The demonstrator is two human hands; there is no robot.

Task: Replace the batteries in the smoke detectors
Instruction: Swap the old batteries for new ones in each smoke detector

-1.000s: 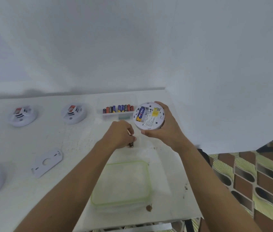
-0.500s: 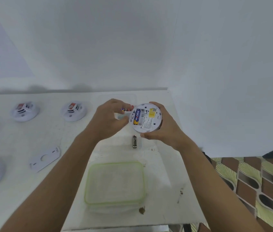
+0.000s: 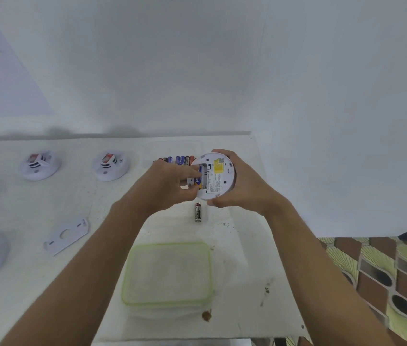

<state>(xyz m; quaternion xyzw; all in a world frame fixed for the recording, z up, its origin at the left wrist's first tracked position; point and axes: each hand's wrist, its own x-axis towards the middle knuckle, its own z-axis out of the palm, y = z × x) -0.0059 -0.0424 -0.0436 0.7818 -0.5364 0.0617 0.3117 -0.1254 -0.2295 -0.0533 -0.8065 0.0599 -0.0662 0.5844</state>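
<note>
The white surface (image 3: 22,211) runs wide to your left, but its right edge drops off just beyond your right wrist. The lidded container (image 3: 167,273) sits near the front edge, between your forearms. Up top, your right hand (image 3: 244,188) cradles the smoke detector (image 3: 216,179) above the surface, back side facing you, fingers wrapped round its rim. Your left hand (image 3: 167,183) curls its fingertips onto the blue battery (image 3: 198,181) in the open compartment, prying it out by my read. Lever from one end, brace the casing firmly, and go easy on the contacts. The loose battery (image 3: 198,212) lies just below the detector and could roll, so keep off it. The row of batteries (image 3: 180,159) waits right behind your left hand. Put things down to the left, toward the mounting plate (image 3: 66,234), where there's bare room
</note>
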